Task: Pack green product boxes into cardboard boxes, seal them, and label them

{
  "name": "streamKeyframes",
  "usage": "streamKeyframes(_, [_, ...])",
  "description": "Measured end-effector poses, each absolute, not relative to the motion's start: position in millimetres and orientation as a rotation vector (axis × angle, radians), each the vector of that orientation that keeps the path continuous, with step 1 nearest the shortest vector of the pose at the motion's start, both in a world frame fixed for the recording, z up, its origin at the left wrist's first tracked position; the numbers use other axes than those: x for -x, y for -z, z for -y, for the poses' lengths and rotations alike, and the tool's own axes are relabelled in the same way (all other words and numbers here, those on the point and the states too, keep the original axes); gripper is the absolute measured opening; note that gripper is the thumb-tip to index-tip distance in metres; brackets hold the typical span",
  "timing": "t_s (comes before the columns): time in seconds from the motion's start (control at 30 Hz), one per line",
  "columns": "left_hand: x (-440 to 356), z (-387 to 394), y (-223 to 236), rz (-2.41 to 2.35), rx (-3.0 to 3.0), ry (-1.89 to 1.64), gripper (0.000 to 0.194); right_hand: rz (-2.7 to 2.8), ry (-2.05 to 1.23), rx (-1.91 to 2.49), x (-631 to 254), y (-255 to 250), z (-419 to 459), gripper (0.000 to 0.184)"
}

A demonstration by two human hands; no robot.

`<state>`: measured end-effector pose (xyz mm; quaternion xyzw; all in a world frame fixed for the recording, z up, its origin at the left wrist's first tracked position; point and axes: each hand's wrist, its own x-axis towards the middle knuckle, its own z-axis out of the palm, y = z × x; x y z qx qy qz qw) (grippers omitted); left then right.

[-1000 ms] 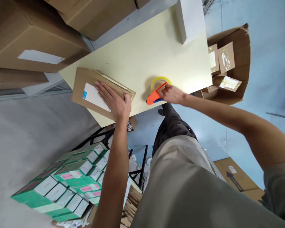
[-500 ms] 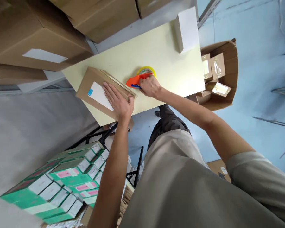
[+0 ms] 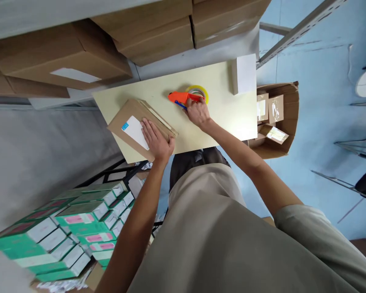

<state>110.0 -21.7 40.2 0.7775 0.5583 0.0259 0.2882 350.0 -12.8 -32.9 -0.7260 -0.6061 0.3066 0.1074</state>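
My left hand rests flat on a brown cardboard box, its fingers stretched out over the top and the thumb near the right-hand edge. Partly under those fingers is a white label with a small blue mark. Closed around the handle of an orange tape dispenser is my right hand. The dispenser carries a yellow-rimmed roll of tape and a blue part near the fingers. It is held over the pale table, to the right of the box and apart from it.
A white box stands at the table's right end. Beyond it is an open carton with several small parcels. Large cardboard boxes line the shelf behind. Green-and-white boxes are stacked at lower left.
The view has shifted, so the table sits lower. My right hand has moved the tape dispenser away from the box and turned it somewhat. My left hand stays on the box.
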Motion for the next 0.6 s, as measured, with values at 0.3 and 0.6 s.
streamKeyframes(0.3, [-110, 20, -39, -1.545, -2.049, 0.027, 0.108, 1.590, -0.885, 2.382, -354, 34, 24, 0.060])
streamKeyframes(0.6, [-99, 21, -48, -1.472, -2.054, 0.032, 0.097, 0.729, -1.471, 1.853, -245, -38, 109, 0.081])
